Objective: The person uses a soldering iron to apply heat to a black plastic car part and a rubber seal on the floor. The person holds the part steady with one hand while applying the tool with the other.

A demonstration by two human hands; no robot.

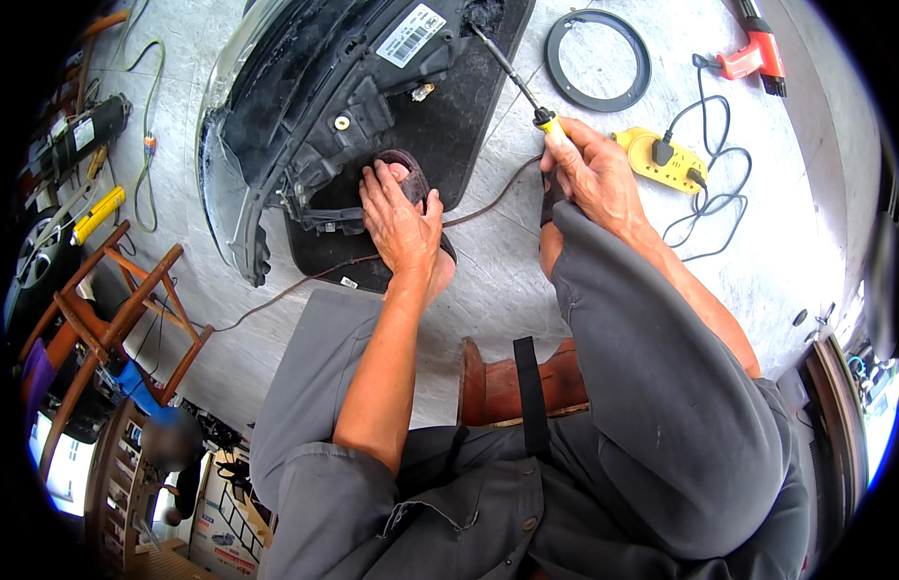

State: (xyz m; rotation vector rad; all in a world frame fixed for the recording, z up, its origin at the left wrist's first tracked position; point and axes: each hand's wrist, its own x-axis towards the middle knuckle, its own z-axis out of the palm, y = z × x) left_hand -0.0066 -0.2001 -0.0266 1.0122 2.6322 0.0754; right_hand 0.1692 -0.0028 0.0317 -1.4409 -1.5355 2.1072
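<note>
A soldering iron (512, 77) with a yellow handle and long metal shaft is gripped in my right hand (596, 179). Its tip reaches a dark, rough patch at the upper edge of a car headlight housing (304, 126). That black housing has a clear lens along its left side and lies on a black mat (459, 126). My left hand (401, 215) lies with fingers stretched over my foot in a brown slipper (407, 166), beside the housing's lower edge. The palm side of the left hand is hidden.
A black ring (598, 100) lies right of the mat. Beyond my right hand are a yellow power strip (652, 159) with plugs and a red heat gun (754, 58). A thin brown cable (493, 205) crosses the floor. Wooden stool frames (111, 300) stand left; another person (184, 483) is behind.
</note>
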